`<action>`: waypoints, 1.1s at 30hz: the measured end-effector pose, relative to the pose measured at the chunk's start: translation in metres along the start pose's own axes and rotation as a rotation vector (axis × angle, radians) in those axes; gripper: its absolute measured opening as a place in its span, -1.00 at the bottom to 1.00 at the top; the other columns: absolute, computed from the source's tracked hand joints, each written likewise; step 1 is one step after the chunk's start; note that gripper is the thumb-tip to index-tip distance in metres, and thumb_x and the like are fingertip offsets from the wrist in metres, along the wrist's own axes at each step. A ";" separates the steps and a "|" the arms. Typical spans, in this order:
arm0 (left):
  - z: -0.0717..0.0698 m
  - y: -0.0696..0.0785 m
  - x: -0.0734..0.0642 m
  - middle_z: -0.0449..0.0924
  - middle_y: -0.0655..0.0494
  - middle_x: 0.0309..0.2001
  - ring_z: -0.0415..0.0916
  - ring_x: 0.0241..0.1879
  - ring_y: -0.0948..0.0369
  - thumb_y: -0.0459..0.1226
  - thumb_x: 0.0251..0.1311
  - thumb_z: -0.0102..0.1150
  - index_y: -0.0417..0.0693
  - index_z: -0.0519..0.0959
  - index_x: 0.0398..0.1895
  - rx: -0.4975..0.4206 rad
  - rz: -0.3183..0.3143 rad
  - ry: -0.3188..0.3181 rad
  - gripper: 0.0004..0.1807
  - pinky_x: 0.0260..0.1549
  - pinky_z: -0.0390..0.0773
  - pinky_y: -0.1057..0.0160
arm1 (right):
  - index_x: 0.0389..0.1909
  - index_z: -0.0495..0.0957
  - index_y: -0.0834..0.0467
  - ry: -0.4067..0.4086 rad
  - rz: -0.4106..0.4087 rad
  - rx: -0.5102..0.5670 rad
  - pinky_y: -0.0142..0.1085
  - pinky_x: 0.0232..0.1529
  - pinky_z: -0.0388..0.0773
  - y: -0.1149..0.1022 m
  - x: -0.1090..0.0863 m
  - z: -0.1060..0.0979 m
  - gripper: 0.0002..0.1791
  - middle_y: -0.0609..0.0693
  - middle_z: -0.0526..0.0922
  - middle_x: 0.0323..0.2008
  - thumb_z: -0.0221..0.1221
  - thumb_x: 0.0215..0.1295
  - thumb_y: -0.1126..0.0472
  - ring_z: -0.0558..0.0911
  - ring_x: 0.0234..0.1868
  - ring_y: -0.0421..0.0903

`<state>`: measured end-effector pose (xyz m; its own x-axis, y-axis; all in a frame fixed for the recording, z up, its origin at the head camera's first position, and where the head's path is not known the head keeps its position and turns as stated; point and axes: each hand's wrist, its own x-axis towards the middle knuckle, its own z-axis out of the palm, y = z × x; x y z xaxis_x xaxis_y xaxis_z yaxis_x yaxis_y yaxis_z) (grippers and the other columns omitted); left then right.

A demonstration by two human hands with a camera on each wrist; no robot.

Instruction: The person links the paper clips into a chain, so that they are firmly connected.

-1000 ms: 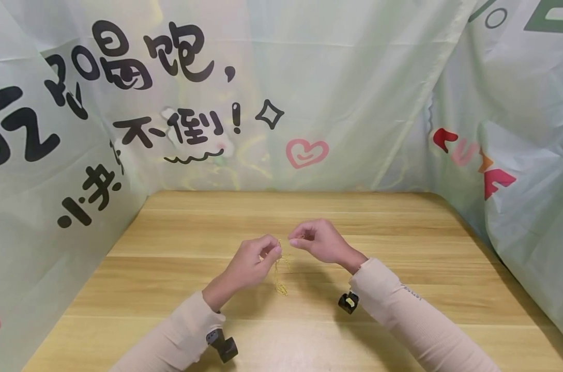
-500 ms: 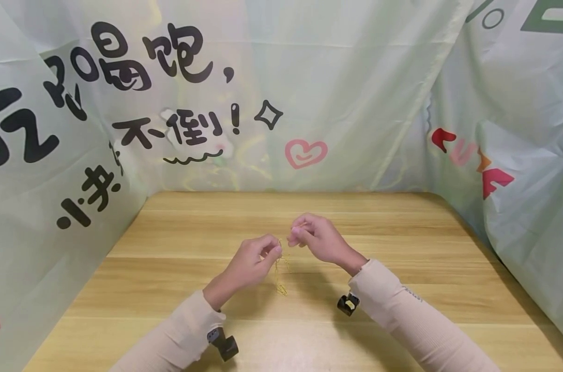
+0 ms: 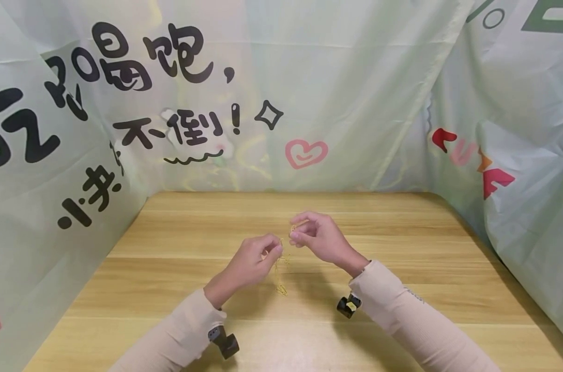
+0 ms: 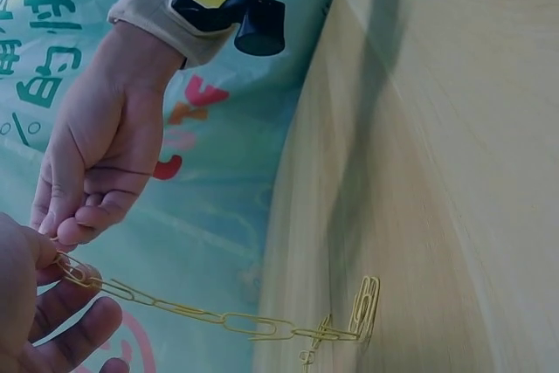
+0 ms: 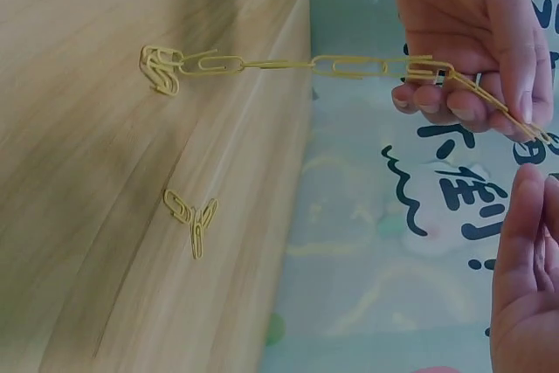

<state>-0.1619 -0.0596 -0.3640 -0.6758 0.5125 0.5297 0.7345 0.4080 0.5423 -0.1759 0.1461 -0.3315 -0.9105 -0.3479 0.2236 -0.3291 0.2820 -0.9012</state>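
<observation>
My left hand pinches the top end of a chain of linked yellow paper clips. The chain hangs below those fingers, and its lowest clips bunch together over the wood. To the right and slightly higher, my right hand pinches a small yellow paper clip between thumb and fingers. A short gap parts the two hands in the head view. In the right wrist view the right hand's fingertips come close to the chain's upper end, and most of the clip they hold is hidden.
A few loose yellow paper clips lie on the wooden table beyond the chain. Printed cloth encloses the table at the back and both sides. Each wrist carries a small black camera.
The right hand has risen slightly and its fingers have shifted around the paper clip, which now sticks up at the fingertips. The left hand and the hanging chain stay nearly still.
</observation>
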 end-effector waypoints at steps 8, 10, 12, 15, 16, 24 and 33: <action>0.000 -0.002 0.001 0.61 0.12 -0.47 0.53 -0.43 0.26 -0.33 0.32 0.02 -0.18 0.56 -0.36 0.030 0.068 0.016 -0.85 -0.37 0.60 0.15 | 0.02 0.56 0.34 -0.063 0.025 0.057 -0.20 -0.26 0.66 -0.003 -0.001 0.000 -0.73 0.22 0.67 -0.30 0.17 0.31 0.41 0.69 -0.33 0.01; 0.000 -0.003 0.002 0.59 0.16 -0.49 0.51 -0.46 0.29 -0.34 0.31 0.03 -0.18 0.57 -0.37 0.030 0.084 0.022 -0.85 -0.43 0.60 0.14 | 0.03 0.56 0.35 -0.079 0.038 0.063 -0.21 -0.27 0.66 -0.004 -0.002 -0.001 -0.72 0.24 0.67 -0.30 0.17 0.31 0.41 0.69 -0.34 0.01; 0.000 -0.004 0.002 0.57 0.18 -0.51 0.48 -0.49 0.31 -0.34 0.29 0.04 -0.17 0.58 -0.38 0.031 0.095 0.026 -0.86 -0.48 0.57 0.18 | 0.03 0.56 0.36 -0.096 0.047 0.065 -0.21 -0.26 0.66 -0.006 -0.002 -0.001 -0.72 0.25 0.67 -0.30 0.17 0.32 0.41 0.69 -0.34 0.00; 0.000 -0.004 0.003 0.56 0.20 -0.52 0.46 -0.51 0.33 -0.34 0.28 0.05 -0.14 0.57 -0.40 0.033 0.105 0.028 -0.87 -0.53 0.52 0.29 | 0.03 0.57 0.37 -0.123 0.057 0.069 -0.19 -0.25 0.65 -0.008 -0.003 -0.001 -0.72 0.19 0.67 -0.33 0.16 0.32 0.41 0.68 -0.34 0.01; 0.000 -0.004 0.003 0.56 0.20 -0.53 0.46 -0.51 0.34 -0.34 0.28 0.05 -0.13 0.57 -0.40 0.035 0.105 0.028 -0.87 -0.54 0.50 0.32 | 0.03 0.57 0.36 -0.131 0.059 0.065 -0.18 -0.25 0.65 -0.008 -0.003 -0.001 -0.72 0.16 0.67 -0.34 0.16 0.32 0.41 0.68 -0.35 0.01; 0.000 -0.003 0.003 0.55 0.22 -0.53 0.45 -0.51 0.34 -0.34 0.29 0.04 -0.15 0.57 -0.40 0.034 0.090 0.026 -0.85 -0.54 0.48 0.36 | 0.01 0.58 0.39 -0.205 0.003 0.029 -0.18 -0.27 0.65 -0.007 -0.004 -0.004 -0.74 0.11 0.65 -0.42 0.14 0.33 0.40 0.65 -0.41 -0.02; 0.000 -0.004 0.003 0.54 0.23 -0.54 0.48 -0.50 0.34 -0.35 0.29 0.03 -0.11 0.55 -0.43 0.017 0.095 0.024 -0.85 -0.50 0.53 0.31 | 0.03 0.49 0.36 -0.209 -0.077 -0.106 -0.30 -0.43 0.47 -0.013 -0.002 -0.008 -0.73 0.01 0.54 -0.42 0.00 0.36 0.42 0.48 -0.47 -0.09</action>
<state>-0.1665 -0.0592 -0.3647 -0.6041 0.5315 0.5938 0.7962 0.3714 0.4775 -0.1720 0.1504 -0.3174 -0.8137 -0.5465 0.1982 -0.4299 0.3362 -0.8380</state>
